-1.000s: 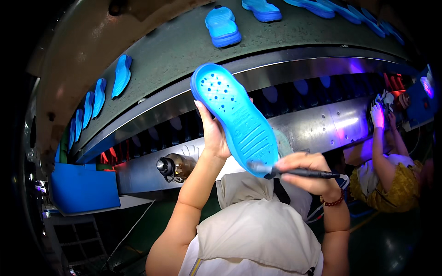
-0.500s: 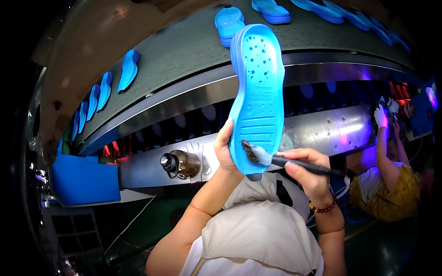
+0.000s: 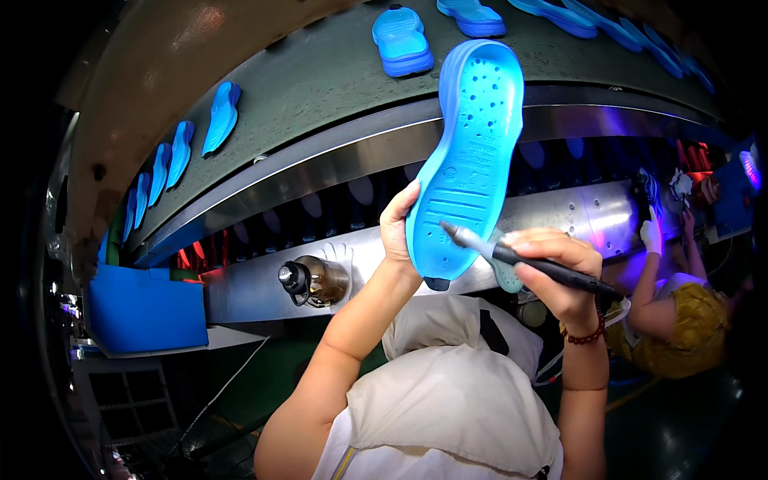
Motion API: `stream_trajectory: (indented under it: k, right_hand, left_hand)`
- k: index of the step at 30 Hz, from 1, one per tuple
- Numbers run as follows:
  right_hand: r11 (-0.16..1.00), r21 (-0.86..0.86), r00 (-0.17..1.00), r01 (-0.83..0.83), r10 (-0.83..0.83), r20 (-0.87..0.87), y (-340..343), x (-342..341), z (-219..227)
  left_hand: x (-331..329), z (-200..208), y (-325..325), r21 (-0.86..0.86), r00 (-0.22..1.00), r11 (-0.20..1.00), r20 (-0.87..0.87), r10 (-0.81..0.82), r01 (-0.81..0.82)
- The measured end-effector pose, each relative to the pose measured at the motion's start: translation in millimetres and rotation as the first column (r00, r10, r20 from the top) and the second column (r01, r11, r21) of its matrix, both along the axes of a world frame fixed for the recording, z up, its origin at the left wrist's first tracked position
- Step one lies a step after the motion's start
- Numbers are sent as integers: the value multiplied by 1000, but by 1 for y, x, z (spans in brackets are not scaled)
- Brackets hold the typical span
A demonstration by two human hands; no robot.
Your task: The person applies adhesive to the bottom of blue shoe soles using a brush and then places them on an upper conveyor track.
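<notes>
A bright blue shoe sole (image 3: 468,164) is held up in front of me, its hollow inner side toward me and its top leaning right. My left hand (image 3: 400,228) grips its left edge near the lower end, where a dark tab (image 3: 437,284) sticks out. My right hand (image 3: 560,268) is closed around the black handle of a brush (image 3: 480,245). The dark bristles, drawn to a point, are over the lower part of the sole's inner face. Whether they touch it I cannot tell.
Beyond a metal rail (image 3: 352,152), several blue soles (image 3: 402,40) lie on a dark green belt (image 3: 312,88). On the metal shelf (image 3: 370,260) stands a brownish bottle (image 3: 322,282). A blue box (image 3: 148,308) is at left. A co-worker (image 3: 680,320) works at right.
The sole has shifted right and tilted that way. My right hand and the brush moved right and slightly up; the bristles, spread on the sole before, now come to a point. The co-worker's arm moved.
</notes>
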State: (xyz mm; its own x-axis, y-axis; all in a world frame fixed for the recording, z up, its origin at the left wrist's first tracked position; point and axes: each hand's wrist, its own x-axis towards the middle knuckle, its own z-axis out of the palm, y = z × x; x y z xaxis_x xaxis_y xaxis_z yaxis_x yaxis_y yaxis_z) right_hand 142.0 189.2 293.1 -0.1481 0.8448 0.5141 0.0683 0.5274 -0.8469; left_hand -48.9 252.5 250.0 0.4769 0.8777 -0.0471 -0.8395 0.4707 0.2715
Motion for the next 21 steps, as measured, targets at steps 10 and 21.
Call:
stream_trajectory:
  k: [10,21]
  right_hand:
    - [942,22,895,-334,310,321,-11,-16,2]
    - [871,-212,729,-444,489,479,6,20,9]
  left_hand:
    - [-5,-1,21,-29,968,968,41,-247,248]
    - [2,12,14,-256,658,800,-464,-594,542]
